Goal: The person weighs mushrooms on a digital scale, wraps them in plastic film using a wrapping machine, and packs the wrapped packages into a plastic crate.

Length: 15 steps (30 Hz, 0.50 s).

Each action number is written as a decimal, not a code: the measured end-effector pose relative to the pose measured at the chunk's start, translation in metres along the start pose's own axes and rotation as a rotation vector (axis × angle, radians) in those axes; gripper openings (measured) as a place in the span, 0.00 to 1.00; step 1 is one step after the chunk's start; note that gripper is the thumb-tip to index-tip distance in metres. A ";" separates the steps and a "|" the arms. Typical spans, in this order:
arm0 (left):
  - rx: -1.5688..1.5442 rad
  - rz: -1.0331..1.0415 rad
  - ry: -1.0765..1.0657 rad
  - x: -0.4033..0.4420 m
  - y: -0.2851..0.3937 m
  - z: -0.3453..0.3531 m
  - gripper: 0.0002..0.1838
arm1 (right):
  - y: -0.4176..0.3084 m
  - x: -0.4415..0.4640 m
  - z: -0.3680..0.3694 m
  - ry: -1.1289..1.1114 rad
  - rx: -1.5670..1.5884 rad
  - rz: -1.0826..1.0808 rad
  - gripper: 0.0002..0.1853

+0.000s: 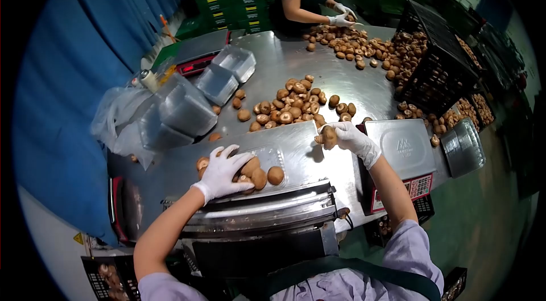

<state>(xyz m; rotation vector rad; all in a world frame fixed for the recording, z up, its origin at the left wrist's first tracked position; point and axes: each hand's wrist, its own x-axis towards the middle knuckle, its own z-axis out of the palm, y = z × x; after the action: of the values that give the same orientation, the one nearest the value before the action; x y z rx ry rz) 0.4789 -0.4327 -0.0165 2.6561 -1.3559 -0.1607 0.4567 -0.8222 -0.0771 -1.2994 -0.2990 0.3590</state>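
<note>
My left hand (224, 173), in a white glove, lies with fingers spread over several brown mushrooms (259, 178) in a clear plastic tray (282, 159). Its fingertips touch some of them, and part of the tray is hidden beneath. Off to the right, my gloved right hand (351, 139) is closed on a mushroom (328, 137), held above the metal table (261, 56). A second stem or cap may be in that grip; I cannot tell. Beyond both hands lies a loose pile of mushrooms (294, 104).
Stacked clear trays (187, 104) stand at the left near a scale (199, 53). At the right are another scale (401, 144) and a tipped black crate (438, 56) spilling mushrooms. Across the table a co-worker's gloved hands (343, 16) handle mushrooms. A wrapping machine (261, 210) sits in front of me.
</note>
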 end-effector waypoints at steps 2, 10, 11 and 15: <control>-0.010 0.003 0.014 -0.001 -0.001 0.002 0.40 | -0.002 0.010 0.025 -0.102 0.124 -0.018 0.29; -0.033 -0.014 0.049 -0.003 -0.003 0.008 0.37 | -0.007 0.054 0.131 0.156 -0.706 -0.016 0.18; -0.036 -0.009 0.053 -0.003 -0.004 0.010 0.38 | -0.002 0.056 0.140 0.158 -1.200 -0.151 0.18; -0.008 0.016 0.108 -0.004 -0.010 0.022 0.39 | 0.018 0.058 0.147 0.283 -1.488 -0.432 0.20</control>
<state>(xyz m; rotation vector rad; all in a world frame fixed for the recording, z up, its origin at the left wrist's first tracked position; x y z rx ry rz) 0.4810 -0.4256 -0.0397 2.6055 -1.3389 -0.0205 0.4471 -0.6643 -0.0582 -2.6196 -0.6357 -0.5652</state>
